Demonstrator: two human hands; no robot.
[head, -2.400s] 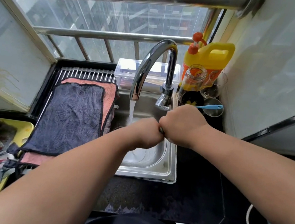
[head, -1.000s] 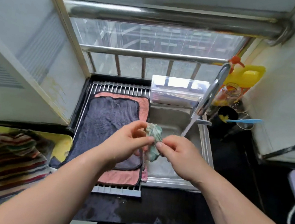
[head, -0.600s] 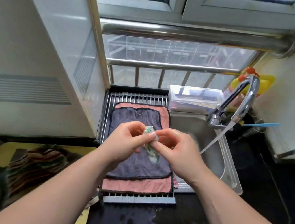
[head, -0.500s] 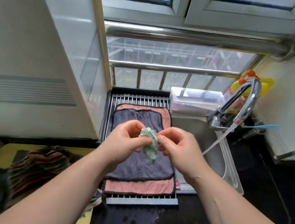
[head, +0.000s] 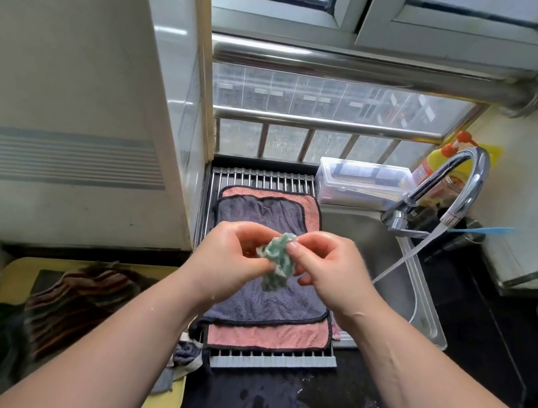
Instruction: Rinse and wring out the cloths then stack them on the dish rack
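A small crumpled green cloth [head: 277, 263] hangs between my two hands above the dish rack [head: 264, 179]. My left hand [head: 230, 260] pinches its left side. On the other side my right hand [head: 329, 271] pinches the top right edge. Flat on the rack lie a dark grey cloth [head: 255, 292] on top of a pink cloth [head: 267, 338]. A heap of striped cloths [head: 63, 303] sits on a yellow tray [head: 15, 268] at the lower left.
The tap [head: 460, 182] runs, its stream falling into the steel sink [head: 420, 294] on the right. A clear plastic box [head: 364, 182] stands behind the sink, with a yellow detergent bottle [head: 439, 165] beside it. Water spots mark the black counter [head: 267, 400].
My hands carried the green cloth from over the sink leftward to above the rack. The twisted bundle has loosened between my fingers. The view tilted up and left.
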